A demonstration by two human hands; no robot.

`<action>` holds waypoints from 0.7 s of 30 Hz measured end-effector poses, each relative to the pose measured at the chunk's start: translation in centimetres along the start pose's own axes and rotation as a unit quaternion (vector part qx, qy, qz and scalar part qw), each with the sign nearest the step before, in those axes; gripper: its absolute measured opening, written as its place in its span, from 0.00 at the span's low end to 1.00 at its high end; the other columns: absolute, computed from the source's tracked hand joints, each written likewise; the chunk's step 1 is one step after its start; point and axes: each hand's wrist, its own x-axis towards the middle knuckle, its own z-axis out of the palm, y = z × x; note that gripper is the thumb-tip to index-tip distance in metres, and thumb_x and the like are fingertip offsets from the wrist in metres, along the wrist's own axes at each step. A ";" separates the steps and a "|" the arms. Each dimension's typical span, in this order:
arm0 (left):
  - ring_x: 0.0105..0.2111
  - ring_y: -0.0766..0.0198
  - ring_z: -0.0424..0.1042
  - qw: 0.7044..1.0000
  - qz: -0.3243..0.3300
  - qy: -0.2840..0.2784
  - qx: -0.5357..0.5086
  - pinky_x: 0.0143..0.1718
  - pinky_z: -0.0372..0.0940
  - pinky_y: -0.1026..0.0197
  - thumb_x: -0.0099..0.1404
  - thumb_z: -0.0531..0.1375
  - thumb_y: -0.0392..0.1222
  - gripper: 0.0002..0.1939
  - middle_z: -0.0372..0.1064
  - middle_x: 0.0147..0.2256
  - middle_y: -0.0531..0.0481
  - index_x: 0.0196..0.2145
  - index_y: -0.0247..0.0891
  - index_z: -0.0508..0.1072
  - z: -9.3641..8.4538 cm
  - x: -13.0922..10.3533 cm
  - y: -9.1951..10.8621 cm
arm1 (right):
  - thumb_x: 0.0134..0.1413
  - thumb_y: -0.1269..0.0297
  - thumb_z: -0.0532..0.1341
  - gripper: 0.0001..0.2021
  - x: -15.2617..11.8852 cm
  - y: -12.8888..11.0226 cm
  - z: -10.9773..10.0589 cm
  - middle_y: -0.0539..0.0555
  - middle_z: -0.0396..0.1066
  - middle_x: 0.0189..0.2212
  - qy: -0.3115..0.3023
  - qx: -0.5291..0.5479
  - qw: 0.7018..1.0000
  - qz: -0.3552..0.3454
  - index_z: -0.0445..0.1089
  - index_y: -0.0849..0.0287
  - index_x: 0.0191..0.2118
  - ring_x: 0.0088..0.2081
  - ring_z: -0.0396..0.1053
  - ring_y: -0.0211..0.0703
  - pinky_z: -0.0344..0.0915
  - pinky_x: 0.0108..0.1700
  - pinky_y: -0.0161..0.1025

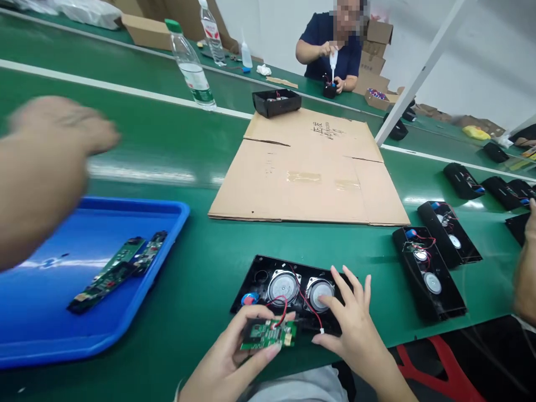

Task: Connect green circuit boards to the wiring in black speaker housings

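Observation:
A small green circuit board (268,334) is gripped between the thumb and fingers of my left hand (228,357), with red wires attached to it. Behind it lies a black speaker housing (268,267) with two round grey speakers (283,288) and a blue-and-red round part (249,298) inside. My right hand (355,318) is spread over the housing's right side, its fingertips at the right speaker (320,294). Close to my right thumb, a white plug (321,330) hangs on the end of a red wire.
On the left, a blue tray (180,223) holds several circuit boards (113,268); another person's blurred arm (46,151) reaches over it. Flattened cardboard (301,195) lies ahead. More black housings (431,273) stand at right, near a hand (527,268). A co-worker (318,44) sits opposite; a bottle (195,75) stands nearby.

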 end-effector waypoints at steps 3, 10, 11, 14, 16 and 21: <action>0.37 0.61 0.75 0.992 0.081 0.052 0.076 0.33 0.70 0.70 0.55 0.63 0.46 0.11 0.74 0.37 0.52 0.36 0.45 0.70 -0.2 0.5 0.1 | 0.36 0.76 0.71 0.22 0.0 -0.3 -0.6 0.56 0.68 0.45 0.010 0.032 0.998 -0.046 0.67 0.54 0.39 0.47 0.64 0.56 0.36 0.53 0.78; 0.27 0.63 0.77 0.982 0.122 0.016 0.141 0.28 0.71 0.70 0.57 0.59 0.42 0.10 0.75 0.31 0.55 0.39 0.45 0.69 -0.2 1.7 0.5 | 0.60 0.68 0.55 0.06 1.2 0.4 -0.5 0.50 0.70 0.27 0.013 0.131 0.987 -0.090 0.69 0.59 0.35 0.31 0.65 0.39 0.65 0.42 0.43; 0.26 0.63 0.77 0.982 0.115 0.013 0.148 0.28 0.71 0.69 0.57 0.58 0.43 0.11 0.76 0.31 0.55 0.40 0.45 0.69 -0.1 1.7 0.6 | 0.60 0.69 0.54 0.07 1.3 0.5 -0.5 0.51 0.70 0.28 0.004 0.113 0.989 -0.094 0.69 0.59 0.36 0.31 0.65 0.40 0.64 0.37 0.41; 0.28 0.61 0.78 0.988 0.065 -0.005 0.143 0.31 0.72 0.67 0.58 0.56 0.44 0.13 0.76 0.30 0.54 0.42 0.42 0.68 0.0 1.7 1.0 | 0.59 0.74 0.53 0.11 1.5 1.1 -0.5 0.51 0.69 0.28 -0.034 0.064 0.991 -0.110 0.71 0.56 0.40 0.28 0.63 0.40 0.58 0.31 0.38; 0.29 0.61 0.78 0.991 0.035 -0.020 0.126 0.34 0.73 0.65 0.58 0.55 0.45 0.14 0.76 0.30 0.54 0.43 0.40 0.66 0.1 1.8 1.4 | 0.58 0.75 0.54 0.12 1.7 1.4 -0.6 0.51 0.69 0.28 -0.063 0.060 0.990 -0.110 0.73 0.53 0.38 0.27 0.62 0.39 0.56 0.29 0.37; 0.29 0.61 0.78 0.992 0.031 -0.025 0.120 0.35 0.74 0.63 0.58 0.55 0.47 0.18 0.75 0.30 0.55 0.46 0.39 0.63 0.3 2.2 1.6 | 0.61 0.71 0.52 0.12 3.0 0.7 -0.5 0.54 0.71 0.36 -0.081 0.246 0.962 -0.084 0.74 0.58 0.34 0.37 0.67 0.40 0.63 0.37 0.35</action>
